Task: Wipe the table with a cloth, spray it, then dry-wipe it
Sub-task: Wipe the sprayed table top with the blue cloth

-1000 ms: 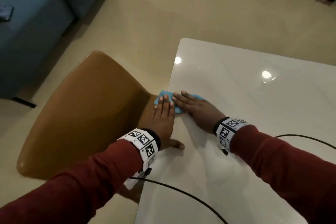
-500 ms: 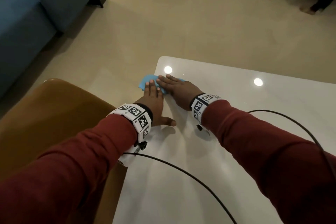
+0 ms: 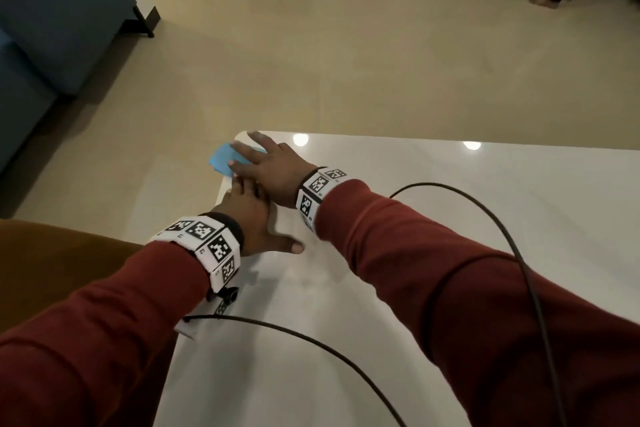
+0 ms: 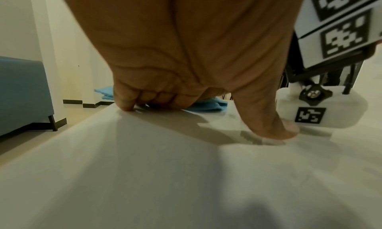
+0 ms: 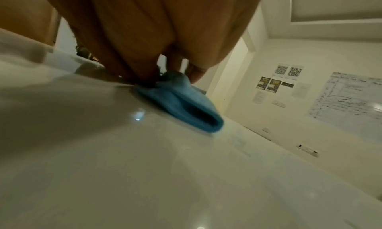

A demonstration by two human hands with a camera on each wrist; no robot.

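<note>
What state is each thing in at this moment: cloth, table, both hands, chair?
blue cloth: folded, flat at the table's far left corner, partly overhanging the edge.
table: glossy, no spray visible.
right hand: fingers straight, pressing the cloth.
left hand: flat on the table, fingertips under the right hand.
brown chair: beside the table.

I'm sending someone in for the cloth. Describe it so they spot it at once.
Find the glossy white table and go to its far left corner. The cloth lies there, partly overhanging the edge, pressed flat under the right hand. It is the only light blue thing on the table.
</note>
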